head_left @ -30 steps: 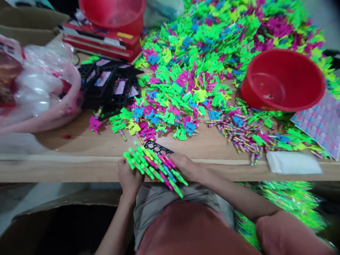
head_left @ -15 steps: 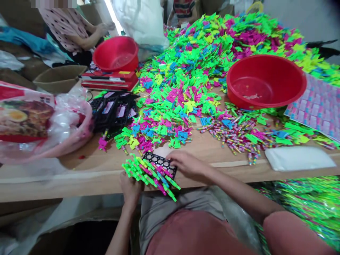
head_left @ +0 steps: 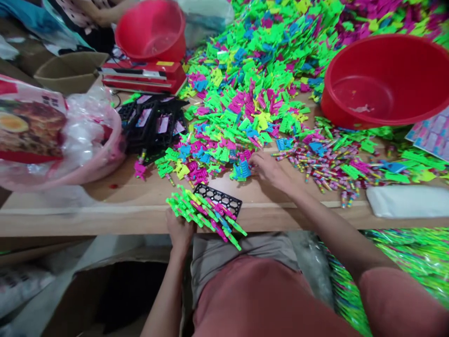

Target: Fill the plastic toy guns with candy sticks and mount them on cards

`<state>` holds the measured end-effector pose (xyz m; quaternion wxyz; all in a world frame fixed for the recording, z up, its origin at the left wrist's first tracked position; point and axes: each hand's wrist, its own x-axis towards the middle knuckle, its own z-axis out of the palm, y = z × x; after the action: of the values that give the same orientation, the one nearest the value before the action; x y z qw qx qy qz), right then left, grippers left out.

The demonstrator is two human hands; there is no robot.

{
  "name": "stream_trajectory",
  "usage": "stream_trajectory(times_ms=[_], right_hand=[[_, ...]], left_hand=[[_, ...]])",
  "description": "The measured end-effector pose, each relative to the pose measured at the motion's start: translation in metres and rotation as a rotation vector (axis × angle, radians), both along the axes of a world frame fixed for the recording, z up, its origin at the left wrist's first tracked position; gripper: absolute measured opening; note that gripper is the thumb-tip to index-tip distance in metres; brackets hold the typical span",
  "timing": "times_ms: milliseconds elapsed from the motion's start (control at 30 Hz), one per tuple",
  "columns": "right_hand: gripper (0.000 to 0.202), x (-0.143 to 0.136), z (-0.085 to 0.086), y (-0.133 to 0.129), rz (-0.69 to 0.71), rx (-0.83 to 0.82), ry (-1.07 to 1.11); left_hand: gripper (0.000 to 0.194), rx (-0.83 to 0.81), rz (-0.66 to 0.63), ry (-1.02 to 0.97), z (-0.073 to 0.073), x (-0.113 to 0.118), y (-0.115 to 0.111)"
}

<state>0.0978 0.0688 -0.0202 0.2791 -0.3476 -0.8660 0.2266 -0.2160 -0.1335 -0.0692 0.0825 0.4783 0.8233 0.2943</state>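
Observation:
My left hand [head_left: 179, 229] is closed round the near left end of a black holed rack [head_left: 224, 197] at the table's front edge. Rows of green, pink, yellow and blue plastic pieces [head_left: 203, 213] stick up from the rack, while holes along its far side are bare. To the right and farther back, my right hand [head_left: 268, 169] reaches to the front of a loose pile of coloured plastic pieces [head_left: 224, 126]. Its fingertips are bent beside a blue piece [head_left: 242, 170]; whether they grip anything is unclear.
Red basins stand at the right [head_left: 386, 84] and back left [head_left: 150, 30], the latter on a red device [head_left: 143, 77]. Black racks [head_left: 154, 124], a pink basket [head_left: 115, 150], small striped sticks [head_left: 319, 168] and white bags [head_left: 410, 201] lie around. A person's arm [head_left: 112, 14] shows behind.
My right hand has left the rack and moved forward to the pile's front edge. My left hand still holds the rack. The view has tilted down.

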Motion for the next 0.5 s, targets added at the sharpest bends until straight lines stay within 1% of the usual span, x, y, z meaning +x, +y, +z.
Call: stream_trajectory(times_ms=[100, 167, 233, 300, 367, 433, 500], right_hand=[[0.013, 0.003, 0.003, -0.037, 0.003, -0.190, 0.103], [0.015, 0.002, 0.005, -0.062, -0.011, -0.314, 0.177], [0.012, -0.001, 0.004, -0.085, -0.022, -0.416, 0.223], [0.011, -0.005, 0.000, -0.104, -0.026, -0.525, 0.251], [0.019, -0.009, -0.008, -0.119, -0.024, -0.649, 0.273], [0.025, -0.013, -0.017, -0.130, -0.009, -0.768, 0.287], [0.026, -0.019, -0.022, -0.137, 0.016, -0.838, 0.291]], left_hand=[[0.019, 0.004, 0.022, -0.029, -0.001, 0.002, -0.001], [0.017, 0.009, 0.013, -0.055, 0.000, 0.003, -0.001], [0.016, 0.002, 0.003, -0.079, 0.001, 0.005, -0.002], [0.016, -0.015, 0.011, -0.087, 0.002, 0.006, -0.002], [0.016, -0.026, 0.020, -0.084, 0.004, 0.007, -0.001], [0.016, -0.030, 0.019, -0.078, 0.005, 0.007, -0.001], [0.015, -0.040, 0.007, -0.081, 0.006, 0.007, -0.001]])
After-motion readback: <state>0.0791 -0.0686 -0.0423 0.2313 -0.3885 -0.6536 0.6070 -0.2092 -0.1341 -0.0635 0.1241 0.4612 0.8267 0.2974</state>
